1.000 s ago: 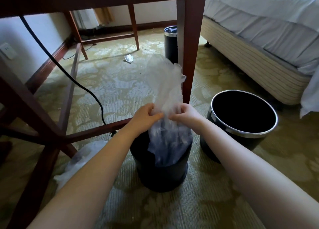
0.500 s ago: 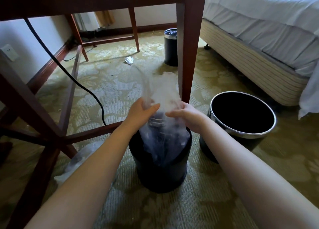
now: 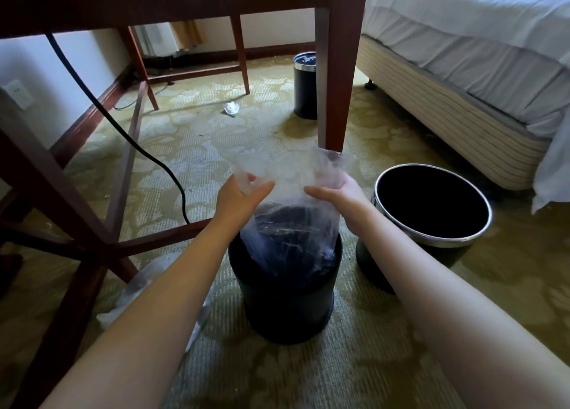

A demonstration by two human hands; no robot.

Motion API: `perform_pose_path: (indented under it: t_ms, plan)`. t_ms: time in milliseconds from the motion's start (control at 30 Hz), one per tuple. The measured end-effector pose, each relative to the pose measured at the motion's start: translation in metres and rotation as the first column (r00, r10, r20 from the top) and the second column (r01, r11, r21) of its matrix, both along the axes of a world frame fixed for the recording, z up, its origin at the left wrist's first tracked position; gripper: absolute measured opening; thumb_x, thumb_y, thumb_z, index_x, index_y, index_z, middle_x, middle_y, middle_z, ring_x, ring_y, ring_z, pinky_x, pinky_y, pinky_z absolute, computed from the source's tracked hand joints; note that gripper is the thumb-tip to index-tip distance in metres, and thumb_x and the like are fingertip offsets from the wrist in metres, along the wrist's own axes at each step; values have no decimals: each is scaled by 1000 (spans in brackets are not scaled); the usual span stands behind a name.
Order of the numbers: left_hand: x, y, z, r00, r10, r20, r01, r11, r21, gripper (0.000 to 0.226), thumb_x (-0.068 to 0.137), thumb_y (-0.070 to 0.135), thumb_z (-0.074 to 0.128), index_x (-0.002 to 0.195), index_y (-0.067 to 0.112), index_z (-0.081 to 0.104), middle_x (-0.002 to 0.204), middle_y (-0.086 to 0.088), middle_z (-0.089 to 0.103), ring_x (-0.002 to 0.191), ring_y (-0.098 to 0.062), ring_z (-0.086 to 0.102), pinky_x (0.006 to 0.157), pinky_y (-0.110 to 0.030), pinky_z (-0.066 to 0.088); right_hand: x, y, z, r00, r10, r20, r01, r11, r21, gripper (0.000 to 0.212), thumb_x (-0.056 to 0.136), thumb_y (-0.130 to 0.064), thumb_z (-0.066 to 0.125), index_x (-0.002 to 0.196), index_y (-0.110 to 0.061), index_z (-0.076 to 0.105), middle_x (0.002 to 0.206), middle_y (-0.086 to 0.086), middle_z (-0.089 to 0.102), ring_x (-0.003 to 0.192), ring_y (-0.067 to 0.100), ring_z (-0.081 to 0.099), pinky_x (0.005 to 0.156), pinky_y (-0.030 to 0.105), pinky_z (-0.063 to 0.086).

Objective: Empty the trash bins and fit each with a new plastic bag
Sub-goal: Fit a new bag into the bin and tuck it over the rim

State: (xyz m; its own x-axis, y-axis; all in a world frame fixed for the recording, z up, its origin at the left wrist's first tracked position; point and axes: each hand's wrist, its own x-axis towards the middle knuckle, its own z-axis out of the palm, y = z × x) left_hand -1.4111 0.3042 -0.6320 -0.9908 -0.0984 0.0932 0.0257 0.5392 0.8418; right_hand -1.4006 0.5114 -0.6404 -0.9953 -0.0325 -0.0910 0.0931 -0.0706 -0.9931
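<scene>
Change: a second ago the clear plastic bag (image 3: 290, 211) stood tall and bunched, pinched between hands held close together. Now the hands have moved apart, and the bag's top sits lower and is spread into a wide mouth.
Meaning for the task: I judge this to be the fitting step for this bin. The liner is open but not yet folded over the rim.
Left hand (image 3: 243, 197): grips the bag's upper edge at the 9 o'clock side of the mouth, thumb on the near face and fingers curled behind the film.
Right hand (image 3: 337, 197): grips the edge at the 3 o'clock side the same way, thumb in front and fingers wrapped round the back.
Bag location: its lower part hangs inside the black trash bin (image 3: 287, 303), and its upper part rises above the rim between the hands.
Bag pointing: mouth up and tipped slightly toward 12 o'clock, closed end down in the bin.
Long axis: roughly upright, running bin floor to mouth.
Other bins: a metal-rimmed bin (image 3: 456, 239) stands just beside the black one at 3 o'clock and shows no liner. A narrower bin (image 3: 303, 93) stands well apart at 12 o'clock, half hidden by the desk leg (image 3: 336, 69), and seems to have plastic at its top.
Floor: a pale plastic bag (image 3: 138, 285) lies at 8 o'clock of the black bin.
</scene>
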Motion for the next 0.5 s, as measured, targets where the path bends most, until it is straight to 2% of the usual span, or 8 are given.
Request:
perform_pose_path:
  t_ms: [67, 167, 200, 267, 333, 367, 433, 500]
  plan:
    - [0, 7, 1, 999, -36, -28, 36, 999, -23, 34, 86, 41, 66, 93, 9, 60, 84, 1, 53, 78, -14, 50, 71, -29, 38, 2, -8, 4, 997, -66, -48, 67, 998, 23, 27, 77, -9, 79, 96, -21, 64, 86, -5, 71, 77, 8, 70, 70, 22, 55]
    - [-1, -7, -10, 1000, 9, -18, -10, 998, -61, 47, 88, 42, 62, 83, -4, 64, 74, -12, 53, 69, -21, 50, 63, -31, 35, 2, -5, -6, 975, -190, -111, 209, 959, 194, 17, 81, -19, 77, 76, -21, 61, 74, -5, 65, 73, 16, 64, 68, 31, 52]
    - [-1, -15, -14, 999, 45, -8, -46, 996, -73, 49, 89, 40, 61, 81, -8, 63, 73, -15, 54, 67, -23, 50, 62, -32, 35, 3, 1, -9, 965, -221, -138, 255, 914, 316, 24, 82, -23, 76, 69, -19, 55, 69, -4, 58, 69, 18, 58, 64, 32, 46]
    - [0, -29, -20, 995, 98, 18, -95, 990, -103, 46, 91, 35, 60, 71, -6, 58, 66, -13, 50, 65, -25, 49, 59, -33, 33, 4, 15, -16, 948, -226, -222, 317, 711, 628, 36, 85, -30, 70, 67, -17, 43, 66, -2, 47, 70, 21, 48, 58, 33, 32]
    - [1, -38, -24, 993, 110, 33, -107, 990, -94, 40, 91, 28, 61, 62, 6, 45, 61, -7, 42, 63, -23, 45, 57, -32, 30, 8, 20, -9, 925, -165, -341, 378, 463, 802, 24, 85, -34, 68, 87, -16, 53, 87, 1, 54, 89, 25, 52, 70, 34, 37]
    - [1, -38, -24, 994, 102, 43, -99, 993, -71, 39, 91, 26, 61, 61, 10, 41, 61, -5, 40, 63, -22, 44, 57, -32, 30, 9, 18, -5, 915, -113, -388, 399, 396, 827, 32, 84, -35, 69, 108, -18, 56, 105, 2, 56, 105, 26, 50, 84, 36, 39]
    - [2, -31, -20, 997, 51, 59, -47, 997, -66, 34, 90, 24, 62, 65, 11, 44, 65, -4, 43, 65, -19, 45, 58, -30, 33, 9, 6, 12, 899, 33, -437, 391, 394, 832, 66, 83, -34, 69, 141, -23, 40, 137, 2, 45, 129, 23, 37, 108, 41, 29]
    - [4, -18, -13, 997, -57, 56, 64, 990, -126, 34, 90, 21, 61, 62, 10, 45, 63, -5, 44, 63, -19, 45, 55, -27, 32, 7, -12, 31, 877, 199, -438, 335, 401, 853, 81, 83, -31, 67, 151, -26, 24, 152, 0, 31, 141, 22, 26, 117, 42, 19]
